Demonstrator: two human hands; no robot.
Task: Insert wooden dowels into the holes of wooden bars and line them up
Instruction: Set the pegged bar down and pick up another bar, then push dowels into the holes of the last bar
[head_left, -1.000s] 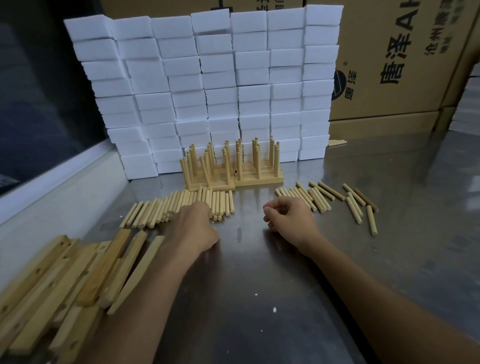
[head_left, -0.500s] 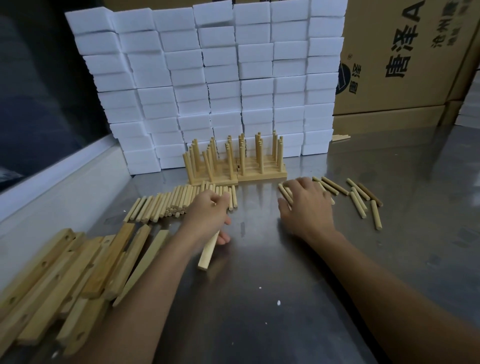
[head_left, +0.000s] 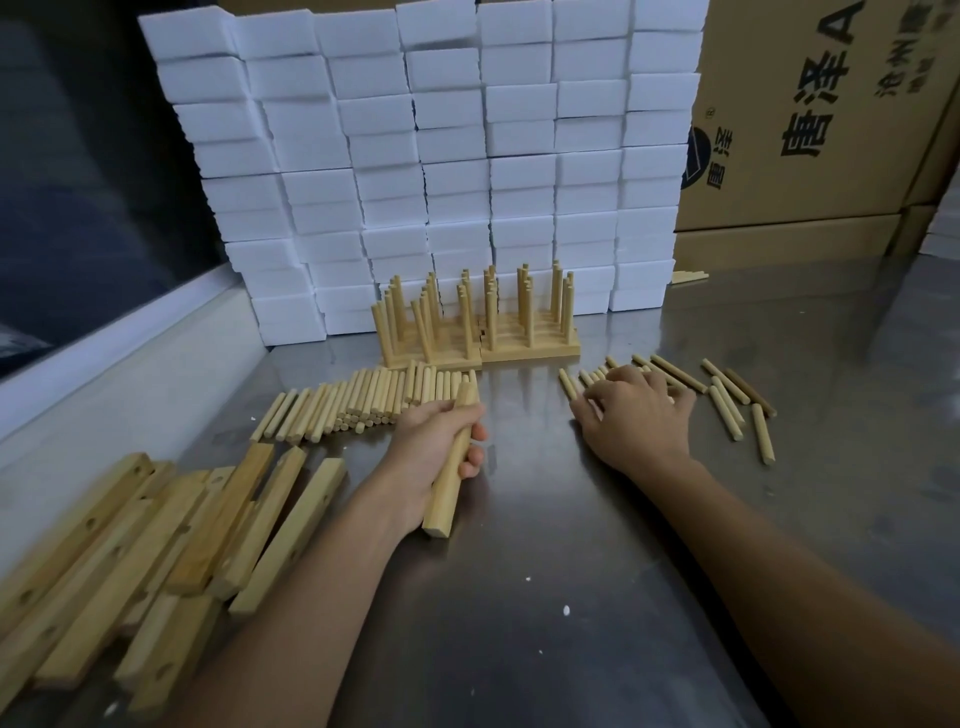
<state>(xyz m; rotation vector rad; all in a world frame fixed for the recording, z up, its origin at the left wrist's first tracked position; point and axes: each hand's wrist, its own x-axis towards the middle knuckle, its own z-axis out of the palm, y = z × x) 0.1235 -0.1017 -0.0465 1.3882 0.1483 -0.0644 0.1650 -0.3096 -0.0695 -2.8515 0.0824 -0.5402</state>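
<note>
My left hand (head_left: 434, 449) grips a wooden bar (head_left: 450, 467) around its middle, the bar slanting from near the dowel row down toward me. My right hand (head_left: 631, 415) lies palm down on a loose group of wooden dowels (head_left: 727, 397) at the right, fingers spread over several of them; whether it holds any is hidden. A long row of dowels (head_left: 358, 402) lies to the left of the bar. Finished bars with upright dowels (head_left: 478, 332) stand lined up at the back centre.
A pile of bare wooden bars (head_left: 156, 540) with holes lies at the near left on the steel table (head_left: 571, 597). Stacked white foam blocks (head_left: 441, 156) form a wall behind. Cardboard boxes (head_left: 810, 130) stand at the back right. A raised ledge runs along the left.
My left hand has picked up a bar and drawn it toward the centre. My right hand has opened from a fist and moved right onto the loose dowels.
</note>
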